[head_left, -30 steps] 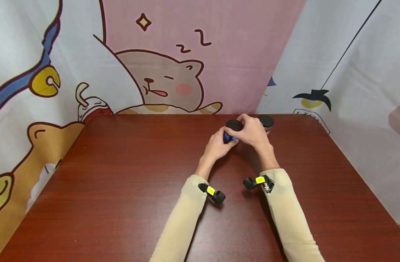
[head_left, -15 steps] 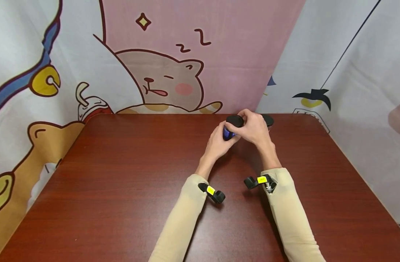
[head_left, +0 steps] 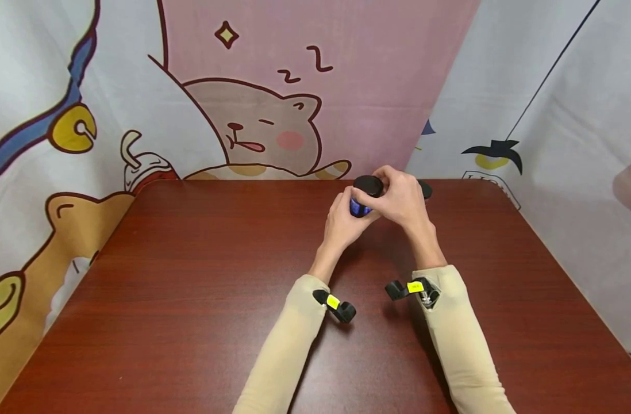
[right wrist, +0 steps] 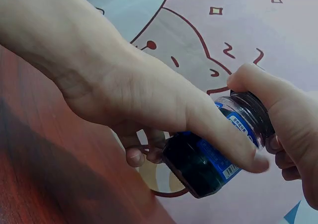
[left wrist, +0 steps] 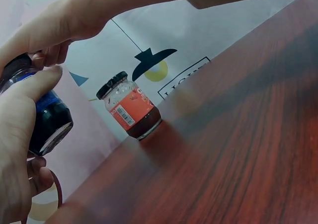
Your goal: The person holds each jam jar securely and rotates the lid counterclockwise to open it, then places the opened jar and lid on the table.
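Both hands hold one glass jar point(right wrist: 198, 164) with a blue label, dark contents and a black lid point(head_left: 368, 185). My left hand point(head_left: 343, 221) grips the jar's body, its thumb lying across the label in the right wrist view. At the top, my right hand point(head_left: 400, 198) holds the lid, thumb and fingers around its side. The lid sits on the jar. In the left wrist view, the jar's base shows above the table, tilted. A second jar point(left wrist: 129, 107), with an orange-red label and a black lid, stands on the table, mostly hidden behind my right hand in the head view.
The reddish-brown wooden table point(head_left: 217, 276) extends in front, with its far edge just beyond the jars. A printed cloth point(head_left: 388, 86) with cartoon animals hangs behind it and along the sides. Each sleeve carries a small black wrist mount.
The blue-labelled jar and both hands have moved up in the head view. My right hand stays around the lid and now covers more of the second jar.
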Available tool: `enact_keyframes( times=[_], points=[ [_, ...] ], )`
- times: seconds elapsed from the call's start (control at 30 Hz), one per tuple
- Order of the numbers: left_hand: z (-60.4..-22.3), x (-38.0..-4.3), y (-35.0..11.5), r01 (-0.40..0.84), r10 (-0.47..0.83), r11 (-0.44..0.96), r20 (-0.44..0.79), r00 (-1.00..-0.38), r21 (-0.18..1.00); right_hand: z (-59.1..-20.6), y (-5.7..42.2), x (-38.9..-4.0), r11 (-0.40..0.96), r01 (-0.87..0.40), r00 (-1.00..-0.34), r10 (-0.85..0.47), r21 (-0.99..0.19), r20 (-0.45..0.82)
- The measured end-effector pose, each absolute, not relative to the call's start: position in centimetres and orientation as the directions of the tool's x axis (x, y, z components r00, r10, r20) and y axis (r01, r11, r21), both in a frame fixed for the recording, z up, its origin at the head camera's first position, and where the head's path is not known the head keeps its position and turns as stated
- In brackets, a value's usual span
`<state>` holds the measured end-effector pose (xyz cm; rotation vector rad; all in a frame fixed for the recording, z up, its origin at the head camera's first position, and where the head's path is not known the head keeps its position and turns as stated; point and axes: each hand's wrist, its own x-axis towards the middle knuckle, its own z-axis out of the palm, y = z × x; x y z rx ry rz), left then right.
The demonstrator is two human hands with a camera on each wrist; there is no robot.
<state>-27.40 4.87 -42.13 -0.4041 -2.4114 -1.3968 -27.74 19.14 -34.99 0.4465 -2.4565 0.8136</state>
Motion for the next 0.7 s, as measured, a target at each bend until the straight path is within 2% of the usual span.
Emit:
enact_keyframes(
  times=[0.27,0.7],
  points=[
    [-41.5,-27.2,4.5,0.438,0.074,0.452,0.457,-0.887,0.777,-34.5,18.9,-27.4,0.753,-0.499,-0.771,-0.161,-0.428,0.616],
    [-40.7,-26.4,3.5,0.543,0.088,0.450,0.570,-0.817,0.709,-33.4,18.3,-26.4,0.740,-0.517,-0.758,-0.161,-0.430,0.633]
  ],
)
